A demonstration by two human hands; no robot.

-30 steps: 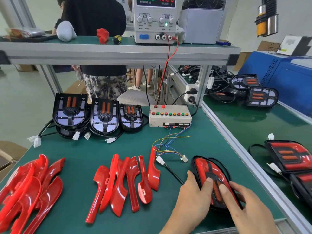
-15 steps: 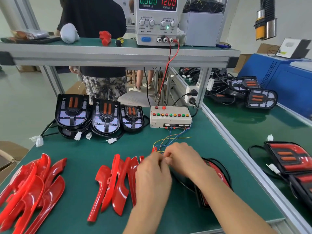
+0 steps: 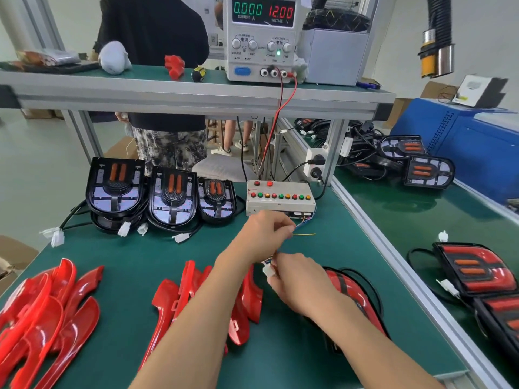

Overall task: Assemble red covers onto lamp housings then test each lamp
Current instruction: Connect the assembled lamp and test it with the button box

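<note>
While your arms are reaching out over the green counter, your left hand is closing its fingers on the thin coloured wires that run from the test box, just in front of that box. Your right hand is pinching a small white connector between thumb and fingers, just below and apart from the left hand. Under your right forearm, the lamp with its red cover fitted is lying on the counter, partly hidden, with its black cable looping beside it. To the left of your left forearm, loose red covers are lying in a row, and a second heap of red covers is sitting at the counter's near left. Three bare lamp housings are leaning at the back left, white plugs trailing in front of them. On the shelf above, the power supply is reading 0.000 and 12.00.
</note>
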